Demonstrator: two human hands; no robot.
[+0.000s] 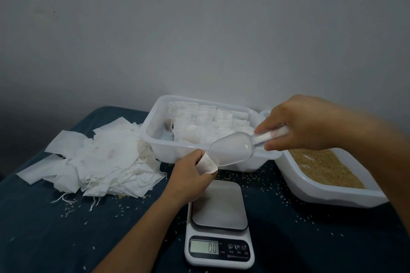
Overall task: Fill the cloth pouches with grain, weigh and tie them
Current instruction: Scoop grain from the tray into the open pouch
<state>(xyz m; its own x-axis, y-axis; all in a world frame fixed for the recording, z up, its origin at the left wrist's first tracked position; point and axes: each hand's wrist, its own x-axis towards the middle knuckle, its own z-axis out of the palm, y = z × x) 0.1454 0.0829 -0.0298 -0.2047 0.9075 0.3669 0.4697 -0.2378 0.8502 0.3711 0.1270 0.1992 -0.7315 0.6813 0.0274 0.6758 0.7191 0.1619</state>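
My left hand (188,173) grips a small white cloth pouch (206,163) with its mouth held open, just above the far edge of the scale. My right hand (304,123) holds the handle of a clear plastic scoop (233,147), tilted so its lip meets the pouch's mouth. The white kitchen scale (218,221) stands in front, its steel platform bare and its display reading 0.0. A white tub of brown grain (326,167) sits at the right.
A white tray (155,139) behind my hands holds rows of several filled pouches. A heap of flat empty pouches (97,159) with loose strings lies at the left on the dark blue cloth (66,239). Spilled grains dot the cloth around the scale.
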